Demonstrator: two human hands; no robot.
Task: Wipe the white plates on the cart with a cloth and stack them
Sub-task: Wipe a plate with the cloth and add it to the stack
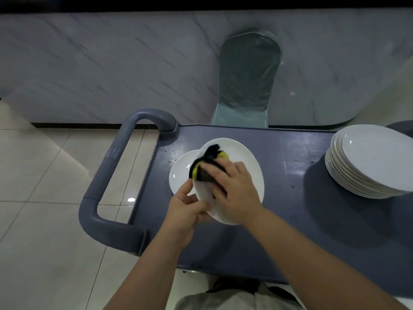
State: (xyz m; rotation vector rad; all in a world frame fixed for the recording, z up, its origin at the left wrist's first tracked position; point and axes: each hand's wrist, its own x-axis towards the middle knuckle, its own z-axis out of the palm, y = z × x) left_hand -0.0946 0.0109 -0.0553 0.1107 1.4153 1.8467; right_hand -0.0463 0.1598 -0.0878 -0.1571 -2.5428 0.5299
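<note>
I hold a white plate (243, 157) tilted above the grey cart top (290, 153). My left hand (186, 211) grips its near left rim. My right hand (232, 189) presses a black and yellow cloth (206, 164) against the plate's face, fingers curled over the cloth. Under the held plate lies another white plate (181, 173) flat on the cart, partly hidden. A tall stack of white plates (371, 162) stands at the cart's right end.
The cart's grey loop handle (107, 175) sticks out to the left over a tiled floor (44, 198). Behind the cart stands a teal chair back (248, 79) against a marble-look table (111, 63).
</note>
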